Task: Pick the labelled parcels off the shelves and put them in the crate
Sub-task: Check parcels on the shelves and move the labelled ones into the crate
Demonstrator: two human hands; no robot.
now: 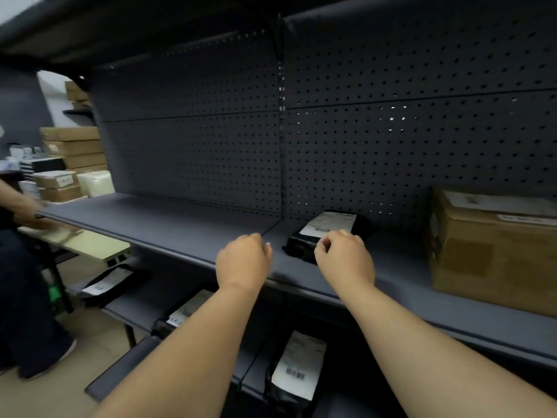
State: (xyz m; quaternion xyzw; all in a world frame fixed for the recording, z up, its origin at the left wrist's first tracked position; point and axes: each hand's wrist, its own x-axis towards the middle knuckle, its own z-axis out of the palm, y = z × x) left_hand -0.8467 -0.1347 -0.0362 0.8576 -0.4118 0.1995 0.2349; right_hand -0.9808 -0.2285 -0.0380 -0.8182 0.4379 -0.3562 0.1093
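Note:
A black bag parcel (327, 229) with a white label lies on the dark upper shelf (168, 220), near the pegboard back. Both my arms reach over that shelf. My right hand (343, 259) hovers with loosely curled fingers just in front of the parcel's near end, holding nothing. My left hand (244, 260) hangs to the parcel's left, fingers also loosely curled, with nothing in it. A brown cardboard box (494, 254) with labels on top stands at the shelf's right. More black labelled parcels lie on lower shelves (297, 366), (180, 315), (105, 285). No crate is in view.
Another person (21, 212) stands at the far left, with a hand near the shelf's end over a pale table (90, 244). Stacked cardboard boxes (73, 149) fill the background on the left. A dark shelf above overhangs the pegboard wall (391, 146).

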